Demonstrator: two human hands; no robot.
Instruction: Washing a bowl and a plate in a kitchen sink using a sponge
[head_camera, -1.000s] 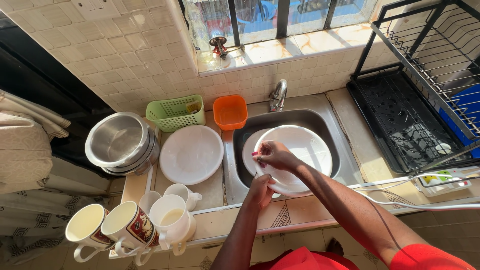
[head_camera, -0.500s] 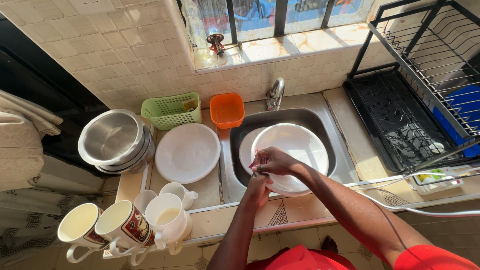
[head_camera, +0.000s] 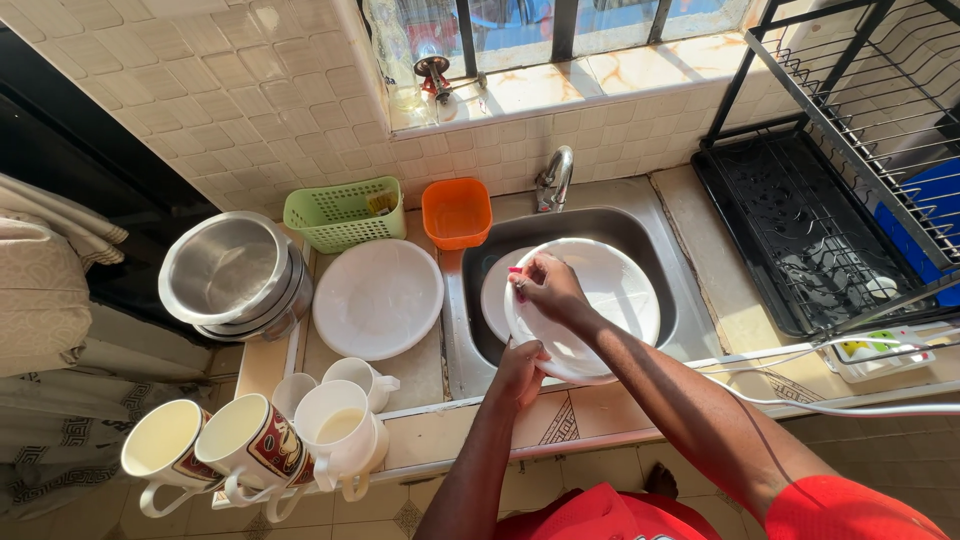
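Over the steel sink (head_camera: 640, 228) my left hand (head_camera: 520, 368) grips the near rim of a large white plate (head_camera: 610, 300), holding it tilted above the basin. My right hand (head_camera: 545, 287) rests on the plate's upper left face, fingers curled around something small and pink that I cannot make out. Another white plate (head_camera: 492, 300) shows partly under it in the sink.
A white plate (head_camera: 378, 298) lies on the counter left of the sink, with steel bowls (head_camera: 232, 275), a green basket (head_camera: 345, 213) and an orange tub (head_camera: 456, 212) behind. Several mugs (head_camera: 250, 445) crowd the front left edge. A black dish rack (head_camera: 810, 220) stands right; the tap (head_camera: 556, 178) is behind.
My right hand has shifted slightly across the plate's upper left part. The view has drifted a little; the plate stays held over the sink.
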